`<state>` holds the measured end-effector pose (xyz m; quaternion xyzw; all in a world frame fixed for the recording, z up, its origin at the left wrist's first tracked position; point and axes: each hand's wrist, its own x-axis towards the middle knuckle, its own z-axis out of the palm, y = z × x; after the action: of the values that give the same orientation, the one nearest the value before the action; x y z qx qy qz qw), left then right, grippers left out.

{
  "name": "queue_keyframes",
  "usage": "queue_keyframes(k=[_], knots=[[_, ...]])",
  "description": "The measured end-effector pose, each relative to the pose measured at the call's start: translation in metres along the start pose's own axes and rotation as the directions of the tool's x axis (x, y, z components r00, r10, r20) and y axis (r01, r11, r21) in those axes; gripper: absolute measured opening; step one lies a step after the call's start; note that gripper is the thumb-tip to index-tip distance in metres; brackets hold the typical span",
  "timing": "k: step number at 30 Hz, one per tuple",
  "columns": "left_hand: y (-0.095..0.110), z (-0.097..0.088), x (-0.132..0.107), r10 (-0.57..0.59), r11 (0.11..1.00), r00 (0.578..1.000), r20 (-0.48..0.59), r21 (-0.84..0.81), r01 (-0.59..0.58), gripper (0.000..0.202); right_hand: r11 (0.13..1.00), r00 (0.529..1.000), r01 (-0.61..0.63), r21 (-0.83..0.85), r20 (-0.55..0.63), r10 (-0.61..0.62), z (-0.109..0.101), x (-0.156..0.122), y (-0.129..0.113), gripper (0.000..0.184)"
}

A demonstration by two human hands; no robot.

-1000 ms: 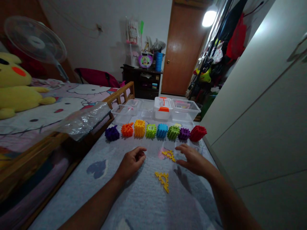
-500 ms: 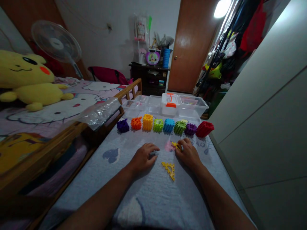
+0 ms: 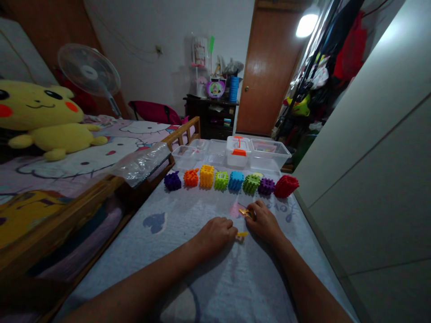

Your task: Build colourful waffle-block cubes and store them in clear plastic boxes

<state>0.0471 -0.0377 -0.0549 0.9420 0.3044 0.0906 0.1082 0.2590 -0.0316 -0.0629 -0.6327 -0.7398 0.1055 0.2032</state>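
My left hand (image 3: 218, 234) is closed on a yellow triangular building piece (image 3: 241, 234), which sticks out past its fingertips just above the cloth. My right hand (image 3: 263, 220) grips a second yellow building piece (image 3: 247, 213) between thumb and fingers, low over a pink print on the cloth. Beyond both hands stands a row of interlocking block stacks sorted by colour, among them an orange stack (image 3: 191, 178), a yellow stack (image 3: 206, 176), a blue stack (image 3: 236, 181) and a red stack (image 3: 286, 186).
Clear plastic boxes (image 3: 269, 157) and a lidded box with an orange latch (image 3: 238, 158) line the far end of the cloth-covered surface (image 3: 134, 264). A wooden rail (image 3: 67, 215) borders the left side. A white cabinet (image 3: 377, 179) rises along the right.
My left hand has moved right and closed on the yellow triangular piece that lay on the cloth. The right hand keeps its yellow piece. The view has tilted up slightly.
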Motion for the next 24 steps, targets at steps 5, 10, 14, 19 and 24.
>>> queue_keyframes(k=[5, 10, 14, 19, 24], knots=[[0.008, -0.001, 0.008, -0.52, 0.593, 0.853, 0.029, -0.707, 0.385, 0.049, 0.996, 0.994, 0.029, 0.085, -0.105, -0.02, 0.001, 0.002, 0.003, 0.011], [0.014, -0.004, 0.013, -0.631, -0.021, 0.682, 0.369, -0.888, 0.46, 0.067, 0.989, 0.994, 0.034, 0.145, -0.107, -0.019, 0.001, 0.001, 0.0, 0.01], [0.001, -0.014, -0.003, -0.558, 0.367, 0.783, 0.274, -0.765, 0.529, 0.055, 0.981, 0.994, 0.048, 0.189, -0.108, -0.028, 0.001, 0.0, -0.011, 0.012], [-0.022, -0.013, -0.011, -0.464, 0.828, 0.884, -0.055, -0.381, 0.411, 0.038, 0.971, 0.99, 0.087, 0.221, -0.124, -0.061, 0.009, -0.001, -0.032, 0.015], [-0.03, -0.012, 0.005, -0.283, 0.945, 0.951, -0.127, -0.207, 0.254, 0.048, 0.967, 0.993, 0.08, 0.243, -0.103, -0.057, 0.023, 0.0, -0.047, 0.025]])
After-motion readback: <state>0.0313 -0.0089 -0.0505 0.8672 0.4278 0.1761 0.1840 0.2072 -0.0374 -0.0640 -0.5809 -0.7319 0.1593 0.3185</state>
